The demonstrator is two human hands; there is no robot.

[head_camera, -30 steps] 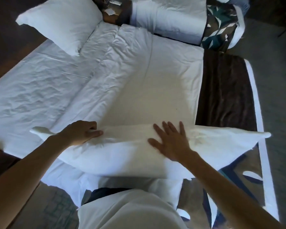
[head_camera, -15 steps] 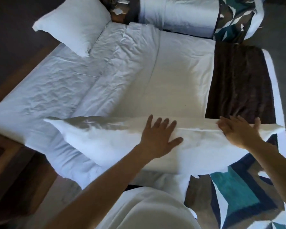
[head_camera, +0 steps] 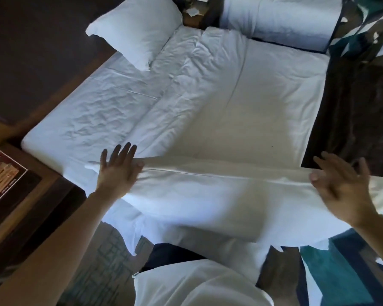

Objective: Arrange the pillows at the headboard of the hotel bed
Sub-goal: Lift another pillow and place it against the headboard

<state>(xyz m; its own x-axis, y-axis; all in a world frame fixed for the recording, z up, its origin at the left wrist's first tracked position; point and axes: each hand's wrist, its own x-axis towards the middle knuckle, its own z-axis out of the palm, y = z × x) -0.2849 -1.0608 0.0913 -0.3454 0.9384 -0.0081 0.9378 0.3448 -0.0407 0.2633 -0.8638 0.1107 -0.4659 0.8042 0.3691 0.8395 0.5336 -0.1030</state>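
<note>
A pillow (head_camera: 219, 202) is being held across the near edge of the bed (head_camera: 263, 107), directly in front of the person, with its long axis running from 9 to 3 o'clock. The left hand (head_camera: 117, 173) is being pressed flat on the 9 o'clock end, fingers straight and spread. The right hand (head_camera: 343, 188) is also being shown spread, at the 3 o'clock end, but it is blurred, and whether it is touching the cloth cannot be told. Nothing is being pinched by either hand.

A second pillow (head_camera: 137, 29) is being leaned at 11 o'clock against the dark headboard (head_camera: 42, 51), well apart from both hands. The stretch of sheet beside it, toward 9 o'clock, is judged to be the spot being aimed for. The headboard is lying toward 10 o'clock from the hands, so the left hand is the nearer one. The near pillow is judged to be needing a carry that way, with its long axis being swung until it is lined up along the headboard. No container is being seen.
</note>
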